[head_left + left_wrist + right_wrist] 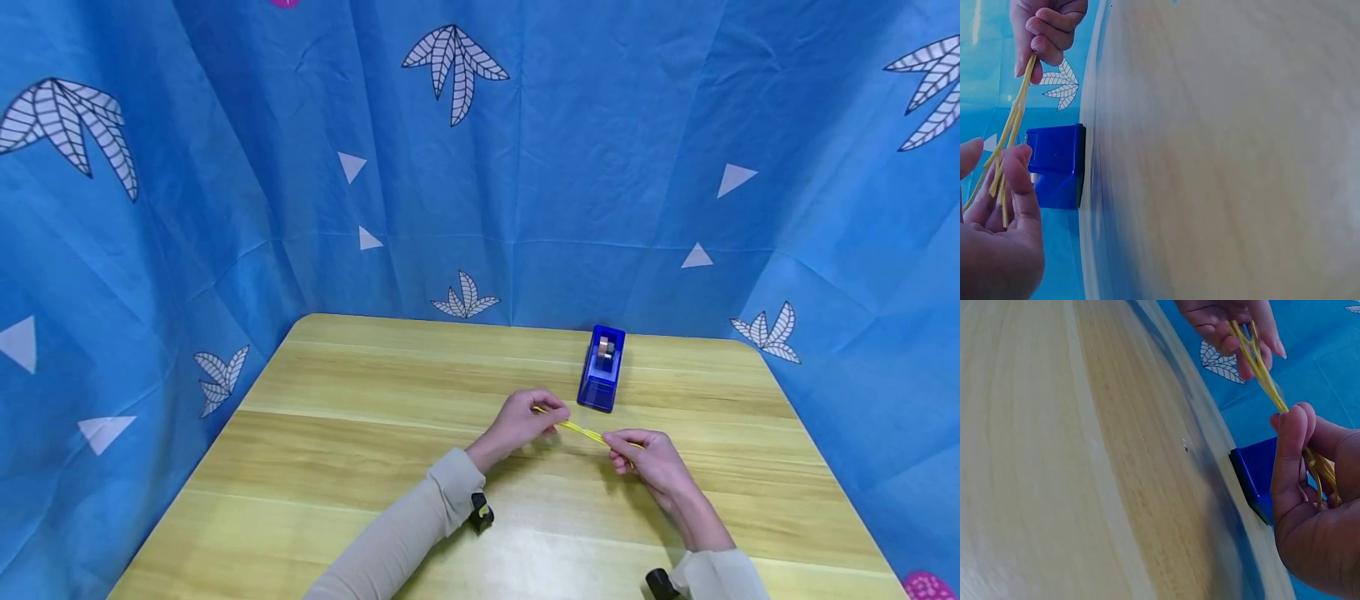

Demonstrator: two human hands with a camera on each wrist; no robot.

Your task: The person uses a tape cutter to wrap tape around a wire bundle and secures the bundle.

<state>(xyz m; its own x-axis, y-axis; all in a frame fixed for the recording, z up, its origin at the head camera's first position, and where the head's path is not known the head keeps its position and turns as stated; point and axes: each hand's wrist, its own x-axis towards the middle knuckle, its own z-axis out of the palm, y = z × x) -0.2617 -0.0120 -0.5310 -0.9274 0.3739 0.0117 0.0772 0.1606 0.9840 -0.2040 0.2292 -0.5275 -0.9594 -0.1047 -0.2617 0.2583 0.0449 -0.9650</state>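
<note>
Over the worktop (337,433), right of its middle, yellow strands (583,431) slant from the left hand (528,417) toward the near right corner, into the right hand (652,460), which pinches them; the left's fingers curl loosely about the ends, grip unclear; a blue tape dispenser (600,390) stands just beyond, near the far edge; more worktop stretches leftward than rightward

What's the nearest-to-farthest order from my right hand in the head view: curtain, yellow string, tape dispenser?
1. Yellow string: pinched in your right hand.
2. Tape dispenser: on the table, ahead and slightly left.
3. Curtain: beyond the table's far edge.
</note>
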